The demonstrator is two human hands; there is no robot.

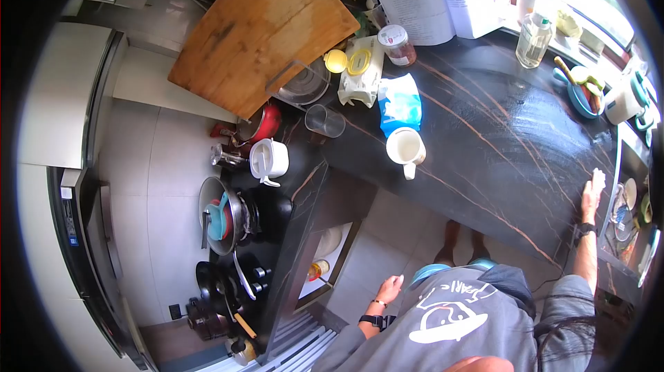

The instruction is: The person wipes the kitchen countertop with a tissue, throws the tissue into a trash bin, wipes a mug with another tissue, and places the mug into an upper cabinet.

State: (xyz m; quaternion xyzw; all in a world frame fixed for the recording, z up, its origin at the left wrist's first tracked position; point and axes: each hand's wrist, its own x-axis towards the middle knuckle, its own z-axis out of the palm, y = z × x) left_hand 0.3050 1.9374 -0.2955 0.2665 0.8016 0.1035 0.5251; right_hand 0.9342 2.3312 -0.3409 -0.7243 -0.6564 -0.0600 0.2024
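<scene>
My left hand (391, 290) hangs in front of the counter beside my body, fingers loosely curled, with nothing visible in it. At the right end of the dark counter (477, 157), my right hand (592, 191) rests with its fingers drawn together. Something small and pale shows at its fingertips; I cannot make out what it is. Wet, shiny streaks cover the counter's surface up and left of that hand. A white mug (405, 146) stands near the front edge, just below a blue and white packet (400, 106). Neither hand touches these.
A wipes pack (362, 71), a lidded jar (397, 45) and a clear cup (325, 122) stand left of centre. A wooden board (263, 30) leans at upper left above the stove with pans (223, 215). A bottle (535, 40) and a blue bowl (584, 97) stand by the window.
</scene>
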